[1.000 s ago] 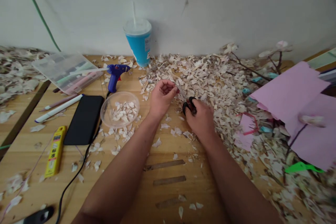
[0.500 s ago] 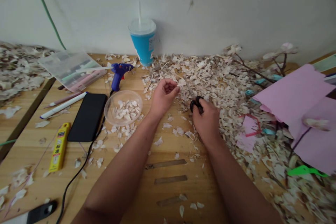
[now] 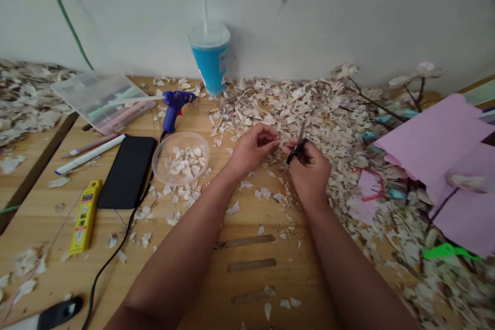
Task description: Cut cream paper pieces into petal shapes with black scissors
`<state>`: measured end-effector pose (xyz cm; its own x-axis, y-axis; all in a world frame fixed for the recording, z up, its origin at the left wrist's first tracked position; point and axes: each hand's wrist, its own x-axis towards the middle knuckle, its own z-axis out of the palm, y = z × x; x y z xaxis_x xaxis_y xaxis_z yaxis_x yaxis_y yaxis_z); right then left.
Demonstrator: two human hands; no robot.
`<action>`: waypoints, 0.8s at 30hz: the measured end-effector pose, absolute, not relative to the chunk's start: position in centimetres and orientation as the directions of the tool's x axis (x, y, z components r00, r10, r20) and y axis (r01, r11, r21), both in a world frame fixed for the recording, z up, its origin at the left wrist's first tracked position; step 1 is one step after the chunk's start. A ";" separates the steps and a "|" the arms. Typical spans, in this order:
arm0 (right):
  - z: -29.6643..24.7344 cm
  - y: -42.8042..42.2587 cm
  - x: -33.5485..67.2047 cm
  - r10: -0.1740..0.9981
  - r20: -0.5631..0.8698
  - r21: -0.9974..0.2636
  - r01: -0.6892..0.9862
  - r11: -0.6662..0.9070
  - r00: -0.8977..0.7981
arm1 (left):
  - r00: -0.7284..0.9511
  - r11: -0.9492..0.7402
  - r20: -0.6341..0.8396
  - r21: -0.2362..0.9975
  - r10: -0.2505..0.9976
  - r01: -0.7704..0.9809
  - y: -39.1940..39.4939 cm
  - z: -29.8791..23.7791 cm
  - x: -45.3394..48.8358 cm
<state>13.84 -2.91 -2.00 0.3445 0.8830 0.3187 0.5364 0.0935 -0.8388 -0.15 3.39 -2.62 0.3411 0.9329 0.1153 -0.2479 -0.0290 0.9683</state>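
Scissors up off the surface, gripped in the right hand, fingers through the black handles, blades pointing up and away toward the wall. Left hand just beside, fingertips pinched narrow on a small pale scrap held right at the blades; whether blade and scrap touch, cannot tell. Both hands raised a little over the near edge of a big heap of pale clippings spread across the back and right of the wood.

Left of the hands, a clear round dish with a handful of the same pale pieces inside, more scattered on the wood around its near rim. Black phone flat beside the dish, a dark cord running along its right edge toward the near corner. Yellow utility knife lying nearer, left of the phone. White pen angled above the phone. Blue glue gun standing behind the dish, nozzle to the left, next to a clear plastic box of markers. Blue cup with lid and straw upright against the wall. Pink paper sheets far right, partly over the clippings, and a green scrap near the right edge.
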 end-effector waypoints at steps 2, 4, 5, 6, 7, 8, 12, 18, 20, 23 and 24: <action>-2.2 -2.8 13.9 0.877 0.322 -0.845 0.526 0.097 0.356 | 0.361 -0.020 0.114 0.967 0.925 -0.256 3.4 -2.6 -0.2; -2.4 -2.8 14.0 0.879 0.312 -0.857 0.507 0.096 0.360 | 0.387 -0.009 0.114 0.965 0.915 -0.263 3.3 -2.4 -0.3; -2.4 -2.7 14.0 0.879 0.306 -0.864 0.494 0.096 0.365 | 0.397 -0.007 0.117 0.964 0.911 -0.267 3.3 -2.4 -0.4; -2.5 -2.7 14.0 0.879 0.301 -0.871 0.481 0.095 0.370 | 0.402 -0.007 0.121 0.962 0.908 -0.273 3.3 -2.3 -0.4; -2.5 -2.7 14.0 0.877 0.296 -0.879 0.468 0.095 0.377 | 0.405 -0.008 0.125 0.961 0.906 -0.278 3.3 -2.3 -0.5; -2.4 -2.7 14.0 0.877 0.290 -0.887 0.453 0.096 0.383 | 0.408 -0.007 0.126 0.960 0.904 -0.281 3.3 -2.3 -0.5; -2.0 -2.5 13.9 0.878 0.263 -0.910 0.406 0.087 0.401 | 0.429 0.016 0.105 0.963 0.897 -0.270 3.3 -2.5 -0.4; -2.0 -2.6 14.0 0.899 0.224 -0.918 0.391 0.065 0.377 | 0.525 0.129 0.040 0.951 0.850 -0.281 3.2 -2.1 -0.4; -2.1 -2.6 14.1 0.908 0.218 -0.920 0.386 0.069 0.359 | 0.538 0.163 0.017 0.945 0.843 -0.284 3.1 -1.9 -0.5; -2.2 -2.6 14.2 0.913 0.205 -0.928 0.368 0.066 0.353 | 0.521 0.168 0.000 0.947 0.853 -0.275 3.1 -1.7 -0.6; -2.1 -2.6 14.2 0.913 0.202 -0.930 0.360 0.066 0.354 | 0.508 0.162 -0.003 0.950 0.862 -0.268 3.1 -1.7 -0.6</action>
<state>14.20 -2.62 -2.14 0.3541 0.9132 0.2017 0.3604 0.0657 -0.9305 -0.56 3.08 -1.71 0.5075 0.8616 -0.0034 -0.2683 0.1618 0.9496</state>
